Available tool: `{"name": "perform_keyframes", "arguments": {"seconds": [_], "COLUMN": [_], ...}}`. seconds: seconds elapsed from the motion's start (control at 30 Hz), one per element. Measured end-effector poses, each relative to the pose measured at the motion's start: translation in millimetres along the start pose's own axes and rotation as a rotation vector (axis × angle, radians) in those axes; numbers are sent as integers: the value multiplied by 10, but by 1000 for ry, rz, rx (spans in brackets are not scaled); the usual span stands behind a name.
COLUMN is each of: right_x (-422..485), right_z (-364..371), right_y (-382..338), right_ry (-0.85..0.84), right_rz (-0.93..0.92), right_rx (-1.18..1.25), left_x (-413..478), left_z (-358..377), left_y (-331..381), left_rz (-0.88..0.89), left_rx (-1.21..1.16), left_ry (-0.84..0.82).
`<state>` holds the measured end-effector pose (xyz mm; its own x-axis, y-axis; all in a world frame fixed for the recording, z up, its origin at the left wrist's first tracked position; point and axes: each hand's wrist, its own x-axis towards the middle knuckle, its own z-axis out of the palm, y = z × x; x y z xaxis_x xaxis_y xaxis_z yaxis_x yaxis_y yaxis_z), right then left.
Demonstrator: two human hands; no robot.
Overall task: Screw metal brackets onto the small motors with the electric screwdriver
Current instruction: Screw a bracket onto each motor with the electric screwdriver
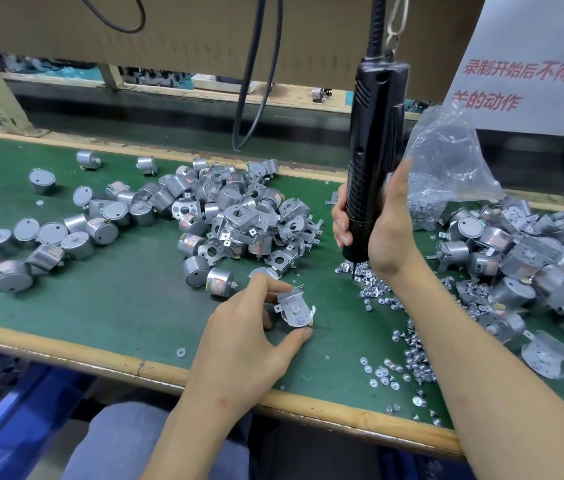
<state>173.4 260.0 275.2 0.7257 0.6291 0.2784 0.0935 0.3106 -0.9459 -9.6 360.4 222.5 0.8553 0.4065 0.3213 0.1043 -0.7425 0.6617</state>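
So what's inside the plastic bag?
The bag holds a heap of small silver screws at its bottom. The right hand, gripping the screwdriver, covers the bag's lower left, so anything there is hidden.

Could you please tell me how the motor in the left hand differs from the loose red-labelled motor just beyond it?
The held motor carries a bracket over its face; the loose motor has none. The left hand grips the held motor, while the loose motor lies free on its side on the mat. Both are small silver cylinders.
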Motion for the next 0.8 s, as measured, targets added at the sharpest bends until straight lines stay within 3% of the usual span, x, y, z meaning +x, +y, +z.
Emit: {"name": "perform_keyframes", "arguments": {"seconds": [0.8], "right_x": [-31], "right_z": [54], "right_y": [-72], "right_ry": [-61], "right_rz": [-14], "right_rx": [55], "left_x": [3], "left_z": [11], "left_y": [-8], "left_rz": [49], "left_rx": [-10], "left_ry": [4]}}
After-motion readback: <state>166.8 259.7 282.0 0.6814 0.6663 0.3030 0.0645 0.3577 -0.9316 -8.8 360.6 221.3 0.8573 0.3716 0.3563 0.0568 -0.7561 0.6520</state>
